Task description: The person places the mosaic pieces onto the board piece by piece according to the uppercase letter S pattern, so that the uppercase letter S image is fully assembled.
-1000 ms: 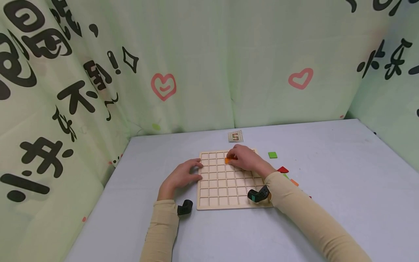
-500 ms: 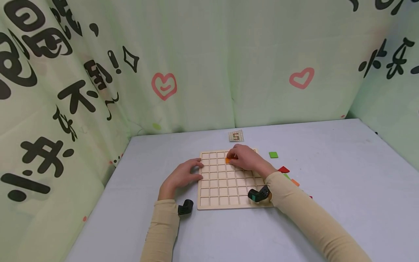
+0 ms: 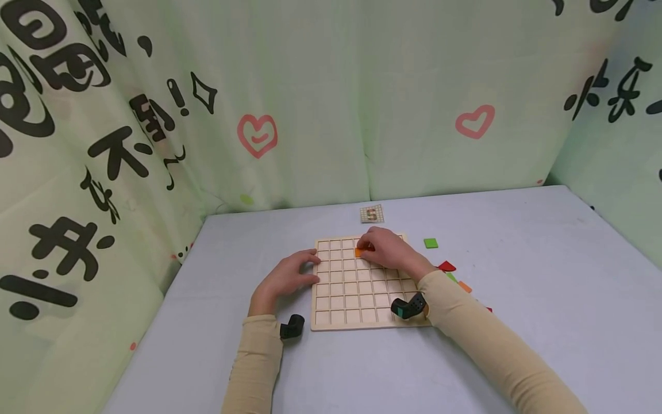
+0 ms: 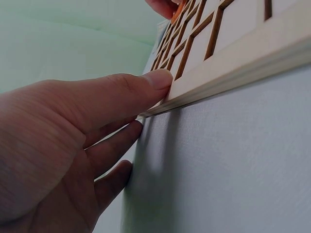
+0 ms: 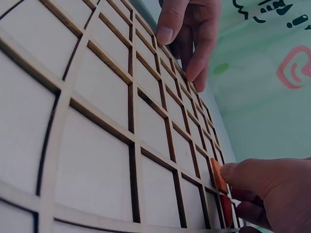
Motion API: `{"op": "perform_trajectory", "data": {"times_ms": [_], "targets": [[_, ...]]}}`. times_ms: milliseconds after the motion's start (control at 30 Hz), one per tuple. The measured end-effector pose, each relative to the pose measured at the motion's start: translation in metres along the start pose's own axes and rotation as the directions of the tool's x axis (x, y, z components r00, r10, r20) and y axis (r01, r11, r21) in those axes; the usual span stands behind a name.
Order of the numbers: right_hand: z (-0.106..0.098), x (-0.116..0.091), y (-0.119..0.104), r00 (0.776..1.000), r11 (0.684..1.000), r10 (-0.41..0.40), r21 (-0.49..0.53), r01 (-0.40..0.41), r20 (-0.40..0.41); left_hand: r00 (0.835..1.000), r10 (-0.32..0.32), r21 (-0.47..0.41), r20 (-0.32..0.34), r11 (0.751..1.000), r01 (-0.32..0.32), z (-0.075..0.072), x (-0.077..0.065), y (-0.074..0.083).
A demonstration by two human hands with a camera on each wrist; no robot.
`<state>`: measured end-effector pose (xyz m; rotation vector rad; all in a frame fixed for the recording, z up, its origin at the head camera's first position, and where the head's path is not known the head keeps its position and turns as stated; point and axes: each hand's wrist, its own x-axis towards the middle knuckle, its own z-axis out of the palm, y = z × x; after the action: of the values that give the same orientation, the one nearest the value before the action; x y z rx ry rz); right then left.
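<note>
A wooden grid board [image 3: 331, 317] lies on the table. At its far rows my right hand [image 3: 385, 248] pinches an orange square tile [image 3: 358, 253]. In the right wrist view the thumb is on the orange tile [image 5: 217, 174], which sits at a grid cell, slightly tilted. A red tile [image 5: 226, 209] is in the neighbouring cell, partly behind the fingers. My left hand [image 3: 289, 274] rests at the board's left edge. Its thumb [image 4: 158, 79] lies on the wooden rim, and the other fingers are extended along the side, as the left wrist view shows.
A small card [image 3: 372, 214] with a gridded pattern lies beyond the board. To the right are a green tile [image 3: 431, 243], a red tile [image 3: 447, 266], another green tile [image 3: 451, 276] and an orange tile [image 3: 465, 286], some partly behind the right sleeve. A printed curtain [image 3: 310, 103] encloses the table.
</note>
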<state>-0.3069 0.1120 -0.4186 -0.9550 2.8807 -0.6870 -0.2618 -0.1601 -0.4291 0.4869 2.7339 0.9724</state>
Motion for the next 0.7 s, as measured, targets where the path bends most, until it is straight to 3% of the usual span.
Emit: {"op": "perform_trajectory", "data": {"times_ms": [233, 533, 700], "targets": [[-0.019, -0.016, 0.004, 0.993, 0.991, 0.121, 0.055, -0.12, -0.004, 0.999, 0.042, -0.002, -0.016, 0.999, -0.042, -0.002, -0.004, 0.002], [-0.048, -0.067, 0.029, 0.972, 0.971, 0.232, 0.063, -0.23, -0.03, 1.0, -0.016, -0.002, 0.0, 1.0, 0.016, 0.002, -0.001, -0.001], [-0.059, -0.095, 0.044, 0.962, 0.961, 0.27, 0.069, -0.267, -0.04, 1.0, 0.005, 0.016, -0.004, 1.0, -0.005, 0.0, -0.001, 0.001]]}}
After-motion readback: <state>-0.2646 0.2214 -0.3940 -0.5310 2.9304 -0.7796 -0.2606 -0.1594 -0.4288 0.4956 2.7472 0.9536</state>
